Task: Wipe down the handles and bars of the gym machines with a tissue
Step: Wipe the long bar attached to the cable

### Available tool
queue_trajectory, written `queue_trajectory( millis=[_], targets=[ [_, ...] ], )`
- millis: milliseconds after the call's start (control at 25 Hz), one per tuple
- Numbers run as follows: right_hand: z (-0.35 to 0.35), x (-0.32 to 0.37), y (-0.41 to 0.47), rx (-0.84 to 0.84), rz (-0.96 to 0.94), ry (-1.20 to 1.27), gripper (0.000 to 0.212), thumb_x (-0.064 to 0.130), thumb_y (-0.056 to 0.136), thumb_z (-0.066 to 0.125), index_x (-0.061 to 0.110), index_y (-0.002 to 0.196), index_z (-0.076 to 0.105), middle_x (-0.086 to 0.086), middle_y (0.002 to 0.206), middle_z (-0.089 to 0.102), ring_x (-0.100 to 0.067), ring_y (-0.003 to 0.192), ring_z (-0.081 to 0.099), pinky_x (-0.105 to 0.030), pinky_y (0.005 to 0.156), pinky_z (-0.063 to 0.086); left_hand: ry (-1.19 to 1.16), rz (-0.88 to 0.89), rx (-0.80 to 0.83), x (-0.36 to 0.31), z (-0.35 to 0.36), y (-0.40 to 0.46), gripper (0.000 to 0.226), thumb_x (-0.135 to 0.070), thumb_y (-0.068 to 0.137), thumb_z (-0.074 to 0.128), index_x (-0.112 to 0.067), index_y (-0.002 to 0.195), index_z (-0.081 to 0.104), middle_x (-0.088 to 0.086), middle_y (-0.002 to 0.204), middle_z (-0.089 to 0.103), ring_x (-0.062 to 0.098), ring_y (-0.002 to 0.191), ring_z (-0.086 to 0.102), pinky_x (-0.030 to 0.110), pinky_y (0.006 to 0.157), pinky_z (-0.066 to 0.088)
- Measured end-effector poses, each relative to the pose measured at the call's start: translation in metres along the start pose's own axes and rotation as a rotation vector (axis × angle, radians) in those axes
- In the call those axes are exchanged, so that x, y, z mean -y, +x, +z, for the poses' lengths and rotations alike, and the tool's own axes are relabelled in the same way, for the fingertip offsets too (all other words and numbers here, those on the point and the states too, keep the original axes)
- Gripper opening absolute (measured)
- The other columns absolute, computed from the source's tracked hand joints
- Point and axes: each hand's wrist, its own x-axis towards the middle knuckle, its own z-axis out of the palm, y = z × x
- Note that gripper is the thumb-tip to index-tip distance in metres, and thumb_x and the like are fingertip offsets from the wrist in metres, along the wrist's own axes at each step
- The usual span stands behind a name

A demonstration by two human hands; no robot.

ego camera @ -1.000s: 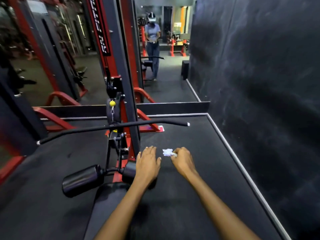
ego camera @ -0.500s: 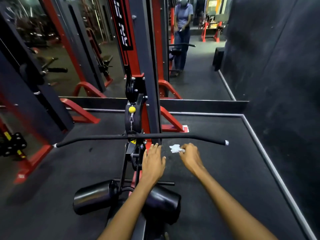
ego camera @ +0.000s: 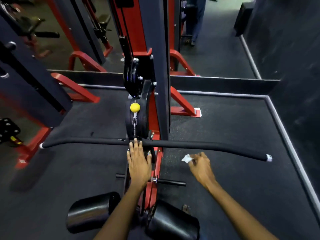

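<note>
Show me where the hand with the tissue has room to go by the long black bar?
The right hand pinching the tissue has bare floor around it, bordered by the bar, the red frame foot and the grey edge strip. The bar's right half is free. The middle is crowded: the left hand, chain and post.

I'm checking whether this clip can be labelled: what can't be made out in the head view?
- Left hand: whether its fingertips touch the long black bar is unclear from this angle.
- Tissue: mostly hidden in the right hand.
- Pulley tower: top cut off by the frame edge.
- Knee pads: partly hidden behind the forearms.
</note>
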Motion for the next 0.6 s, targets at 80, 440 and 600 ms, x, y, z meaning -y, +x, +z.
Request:
queue_trajectory(
  millis=[80, 440, 600],
  targets=[
    [0.018, 0.01, 0.023, 0.031, -0.061, 0.009, 0.02, 0.009, 0.089, 0.057, 0.006, 0.107, 0.065, 0.0, 0.1, 0.038, -0.008, 0.071, 0.048, -0.016, 0.072, 0.038, -0.028, -0.043, -0.05, 0.011, 0.01, 0.026, 0.065, -0.042, 0.098, 0.028, -0.009, 0.153, 0.017, 0.004, 0.162, 0.005, 0.022, 0.149, 0.0, 0.048, 0.119, 0.01],
    [0.123, 0.079, 0.122, 0.188, -0.652, -0.207, 0.025, 0.006, 0.079, 0.055, 0.009, 0.101, 0.068, -0.006, 0.099, 0.061, -0.026, 0.097, 0.054, -0.037, 0.077, 0.051, -0.074, 0.144, -0.195, 0.058, 0.075, 0.106, 0.058, -0.037, 0.105, 0.019, -0.019, 0.154, -0.005, 0.0, 0.161, -0.013, 0.02, 0.149, 0.002, 0.043, 0.12, 0.009],
    [0.09, 0.023, 0.121, 0.085, -0.793, -0.192, 0.028, -0.003, 0.073, 0.059, 0.005, 0.098, 0.069, -0.005, 0.099, 0.065, -0.021, 0.095, 0.056, -0.024, 0.085, 0.044, -0.176, 0.196, -0.27, 0.063, 0.085, 0.109, 0.062, -0.024, 0.103, 0.03, -0.022, 0.154, -0.006, -0.002, 0.161, -0.014, 0.026, 0.149, 0.007, 0.049, 0.118, 0.018]
  ],
)
